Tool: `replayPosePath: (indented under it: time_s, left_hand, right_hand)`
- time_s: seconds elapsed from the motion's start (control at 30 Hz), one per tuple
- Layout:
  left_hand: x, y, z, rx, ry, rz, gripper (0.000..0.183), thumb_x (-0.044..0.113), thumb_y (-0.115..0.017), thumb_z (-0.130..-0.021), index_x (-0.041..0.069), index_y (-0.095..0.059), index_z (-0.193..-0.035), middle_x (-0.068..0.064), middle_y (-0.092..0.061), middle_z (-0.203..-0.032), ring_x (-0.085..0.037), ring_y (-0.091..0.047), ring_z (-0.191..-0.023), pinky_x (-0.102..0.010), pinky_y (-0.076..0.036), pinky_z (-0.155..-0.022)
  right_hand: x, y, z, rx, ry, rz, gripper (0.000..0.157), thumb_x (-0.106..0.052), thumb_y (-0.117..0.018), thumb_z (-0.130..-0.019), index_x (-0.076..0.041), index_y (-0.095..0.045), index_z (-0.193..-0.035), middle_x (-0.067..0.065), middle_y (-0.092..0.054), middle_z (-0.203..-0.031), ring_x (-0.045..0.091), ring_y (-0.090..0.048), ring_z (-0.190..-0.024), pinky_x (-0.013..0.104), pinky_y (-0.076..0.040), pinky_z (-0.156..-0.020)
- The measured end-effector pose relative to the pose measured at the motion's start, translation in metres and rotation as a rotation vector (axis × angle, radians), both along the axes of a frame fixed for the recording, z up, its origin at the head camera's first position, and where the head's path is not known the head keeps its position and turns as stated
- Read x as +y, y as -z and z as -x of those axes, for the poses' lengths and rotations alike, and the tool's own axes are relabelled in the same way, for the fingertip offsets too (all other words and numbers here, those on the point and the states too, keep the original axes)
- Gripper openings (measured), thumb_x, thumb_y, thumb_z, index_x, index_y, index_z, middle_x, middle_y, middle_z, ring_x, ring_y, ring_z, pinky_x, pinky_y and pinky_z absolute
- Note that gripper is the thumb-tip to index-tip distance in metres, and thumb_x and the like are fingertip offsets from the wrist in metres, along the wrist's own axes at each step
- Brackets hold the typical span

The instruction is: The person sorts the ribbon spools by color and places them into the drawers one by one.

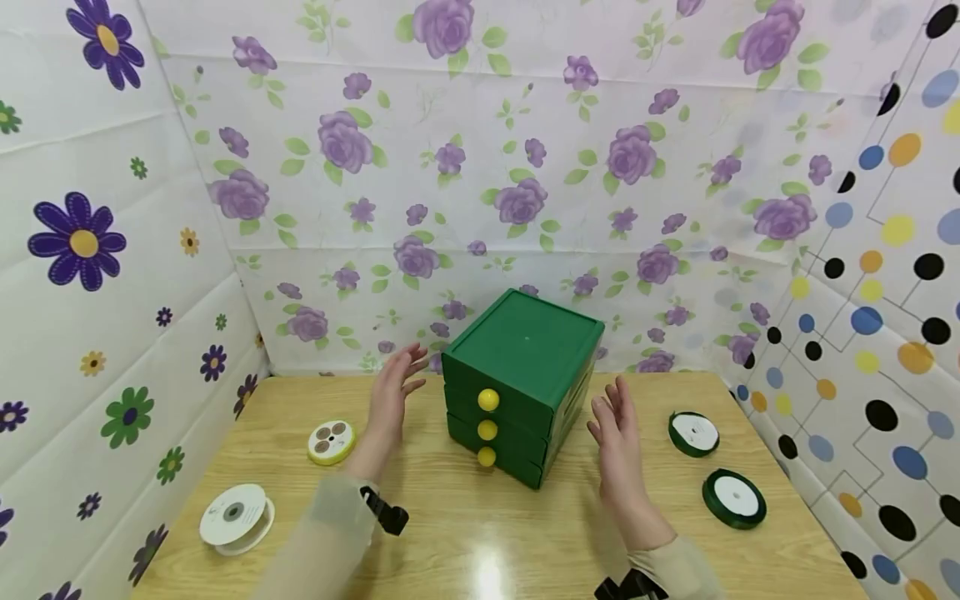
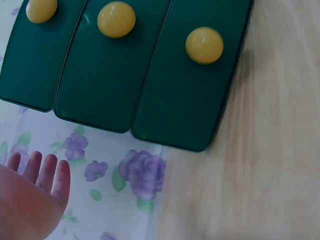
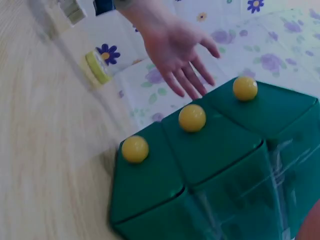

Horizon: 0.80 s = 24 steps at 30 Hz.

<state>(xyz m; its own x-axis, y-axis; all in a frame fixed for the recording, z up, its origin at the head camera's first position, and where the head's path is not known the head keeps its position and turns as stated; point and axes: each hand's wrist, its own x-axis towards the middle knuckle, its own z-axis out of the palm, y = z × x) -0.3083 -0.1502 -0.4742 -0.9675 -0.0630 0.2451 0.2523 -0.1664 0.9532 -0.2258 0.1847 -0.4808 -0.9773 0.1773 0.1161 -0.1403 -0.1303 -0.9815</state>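
Observation:
A green three-drawer box [image 1: 525, 342] stands angled on the table, its drawers closed. Each drawer front carries a round yellow knob [image 1: 488, 400]. To the left of the box, my left hand [image 1: 388, 396] is raised with fingers extended and palm turned toward it, a gap between. On the other side my right hand [image 1: 618, 450] is held up in much the same way, apart from the box's right side. The left wrist view shows the drawer fronts [image 2: 180, 95] close up, with the left hand [image 2: 30, 200] at lower left. Both hands hold nothing.
On the left of the wooden table [image 1: 442, 533] lie a yellow-rimmed spool [image 1: 332, 442] and a white spool [image 1: 232, 512]. Two dark green ribbon spools [image 1: 693, 433] lie on the right. Patterned cloth walls [image 1: 480, 167] enclose the table at the back and sides.

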Motion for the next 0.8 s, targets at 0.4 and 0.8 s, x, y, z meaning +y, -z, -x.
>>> replayPosePath:
  time_s: [0.4,0.8]
  left_hand:
    - [0.009,-0.033,0.023,-0.012,0.249,0.168,0.064,0.044,-0.041,-0.117,0.001,-0.041,-0.163,-0.018,-0.044,-0.166,-0.035,-0.037,-0.155,-0.054,-0.030,-0.128]
    - [0.024,-0.032,0.024,-0.107,0.281,0.215,0.068,0.053,-0.044,-0.113,0.007,-0.044,-0.164,-0.013,-0.043,-0.167,-0.035,-0.042,-0.153,-0.052,-0.032,-0.127]
  right_hand:
    - [-0.022,-0.024,-0.008,0.015,-0.094,-0.134,0.082,-0.048,-0.057,-0.112,-0.031,-0.006,-0.174,-0.013,-0.005,-0.177,0.016,-0.002,-0.164,0.053,-0.012,-0.132]
    - [-0.033,-0.029,-0.008,-0.013,-0.133,-0.178,0.089,-0.052,-0.059,-0.110,-0.028,-0.002,-0.174,-0.009,0.002,-0.178,0.022,0.003,-0.164,0.057,-0.010,-0.132]
